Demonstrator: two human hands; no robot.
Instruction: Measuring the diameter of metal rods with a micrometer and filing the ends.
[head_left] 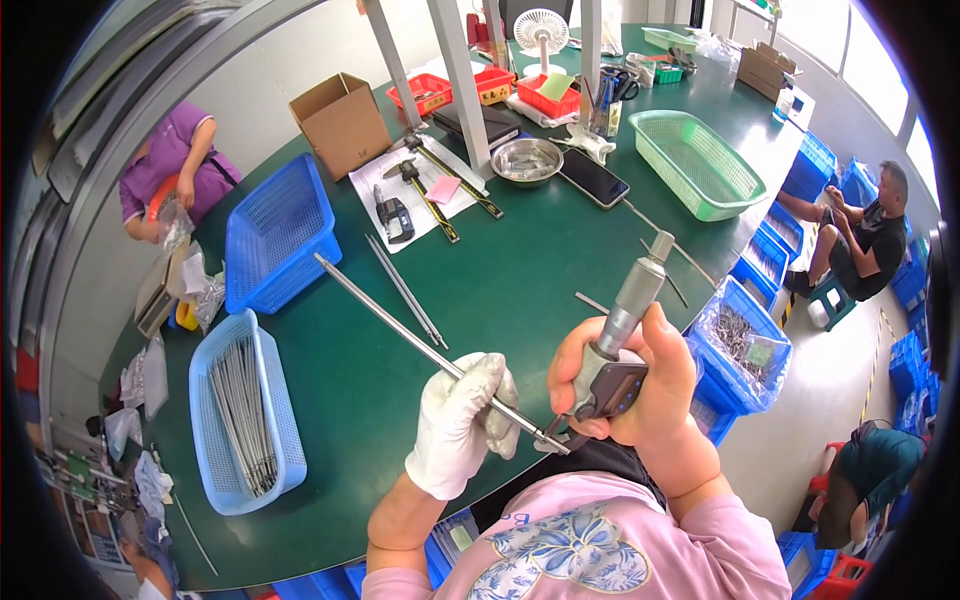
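Note:
My left hand [455, 425], in a white glove, is closed around a long thin metal rod [385, 315] that slants from the upper left down toward me. In my bare right hand [670, 385] is a digital micrometer [632, 300], its silver thimble pointing up and its dark display facing up. The rod's near end is at the micrometer's frame; whether the jaws touch it I cannot tell. Two loose rods [405, 290] lie on the green table beyond my left hand. A light blue basket [287, 425] at the left holds many similar rods.
A blue basket [275, 225], a cardboard box [340, 125], calipers [430, 205] on paper, a metal bowl [527, 162], a phone [593, 178] and a green basket [700, 170] stand around the green table [510, 280]. Blue crates with parts [740, 340] flank its right edge. Other people sit nearby.

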